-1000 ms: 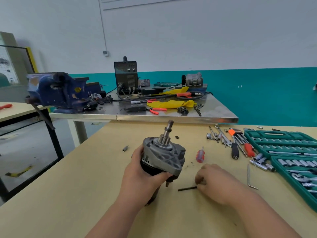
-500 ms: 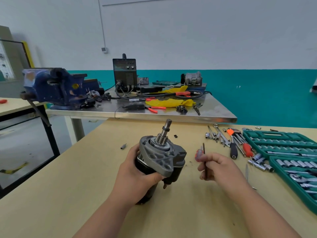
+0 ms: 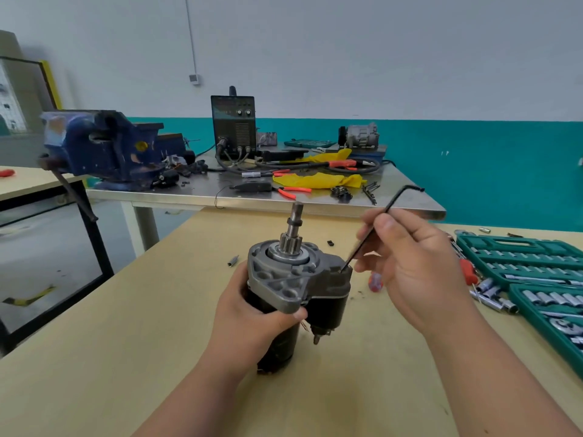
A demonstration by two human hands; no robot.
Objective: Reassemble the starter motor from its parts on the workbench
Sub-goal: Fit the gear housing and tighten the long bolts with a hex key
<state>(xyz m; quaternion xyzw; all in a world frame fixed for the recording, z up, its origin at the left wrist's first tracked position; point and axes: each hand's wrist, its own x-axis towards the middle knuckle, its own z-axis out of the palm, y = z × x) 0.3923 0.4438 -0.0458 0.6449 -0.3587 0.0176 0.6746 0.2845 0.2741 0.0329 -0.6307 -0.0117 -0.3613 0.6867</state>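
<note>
One starter motor [image 3: 296, 288] stands shaft-up on the wooden workbench [image 3: 126, 342], near its middle, with a single toothed pinion at the top. The left hand [image 3: 252, 323] grips the motor's black body, thumb curled under the grey end housing. The right hand [image 3: 413, 263] pinches one black hex key [image 3: 399, 198] between thumb and fingers, its long arm angled down so the tip meets the top of the motor's side cylinder. Two green socket cases [image 3: 517, 257] lie open at the right edge, loose sockets and one red screwdriver [image 3: 375, 282] beside them. Behind, a steel table [image 3: 410, 203] carries one blue vise [image 3: 101, 146], one black welder [image 3: 233, 124] and a yellow cloth [image 3: 318, 179]. The welder's panel markings are too small to read.
</note>
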